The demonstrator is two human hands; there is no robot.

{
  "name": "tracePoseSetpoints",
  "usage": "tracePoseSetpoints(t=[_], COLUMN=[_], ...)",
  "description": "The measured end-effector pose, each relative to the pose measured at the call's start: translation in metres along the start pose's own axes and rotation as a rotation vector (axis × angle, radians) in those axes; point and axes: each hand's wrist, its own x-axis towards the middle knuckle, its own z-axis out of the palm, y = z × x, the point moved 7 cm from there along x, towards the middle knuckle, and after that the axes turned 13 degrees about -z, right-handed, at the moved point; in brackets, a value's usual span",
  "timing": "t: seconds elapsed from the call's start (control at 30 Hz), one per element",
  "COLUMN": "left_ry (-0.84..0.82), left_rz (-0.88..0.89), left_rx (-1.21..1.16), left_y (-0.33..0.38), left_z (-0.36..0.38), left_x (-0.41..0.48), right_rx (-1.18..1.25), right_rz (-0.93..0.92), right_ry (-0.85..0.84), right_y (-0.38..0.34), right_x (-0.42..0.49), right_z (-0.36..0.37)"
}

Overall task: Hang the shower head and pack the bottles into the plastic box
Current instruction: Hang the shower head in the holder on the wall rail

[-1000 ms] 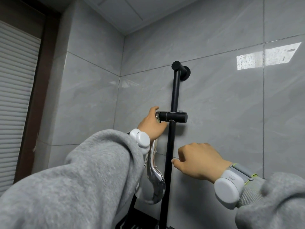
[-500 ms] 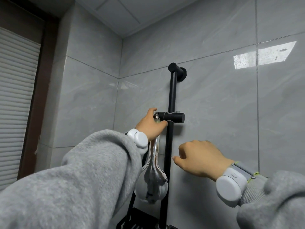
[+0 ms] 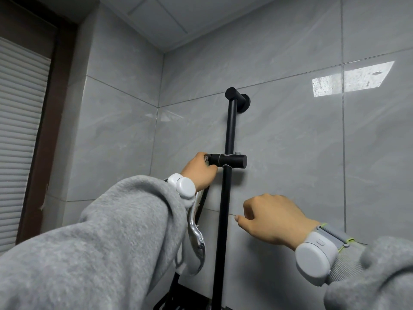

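A chrome shower head (image 3: 196, 245) hangs head-down beside a black vertical rail (image 3: 224, 215). Its handle end meets the left end of the black holder (image 3: 228, 161) clamped on the rail. My left hand (image 3: 199, 173) grips the top of the handle right at the holder. A dark hose runs down behind the handle. My right hand (image 3: 270, 219) hovers to the right of the rail with its fingers curled, holding nothing and apart from the rail. No bottles or plastic box are in view.
Grey tiled walls meet in a corner behind the rail. A black wire rack (image 3: 176, 298) shows at the bottom edge under the shower head. A window blind (image 3: 20, 142) in a dark frame fills the left side.
The shower head has turned, showing its edge instead of its face. My left hand stays at the holder; my right hand has drifted slightly right, away from the rail.
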Motion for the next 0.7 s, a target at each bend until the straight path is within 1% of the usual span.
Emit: tracePoseSetpoints(t=[0.33,0.5,0.63,0.7], left_ry=[-0.022,-0.093,-0.124,-0.125], left_rz=[-0.01,-0.01,-0.01,0.0], left_rx=[-0.166,-0.241,-0.259,-0.225], left_y=[-0.009,-0.013,-0.014,-0.014], left_z=[-0.014,-0.01,-0.012,-0.013], left_x=[0.012,0.003,-0.002,-0.005], right_rx=[0.023,0.017,0.029,0.031], right_rz=[-0.011,-0.01,-0.009,-0.009], right_ry=[-0.006,-0.006,-0.011,-0.01], right_y=[-0.003,-0.002,-0.005,-0.007], right_x=[0.005,0.007,0.013,0.016], right_z=[0.007,0.013,0.013,0.012])
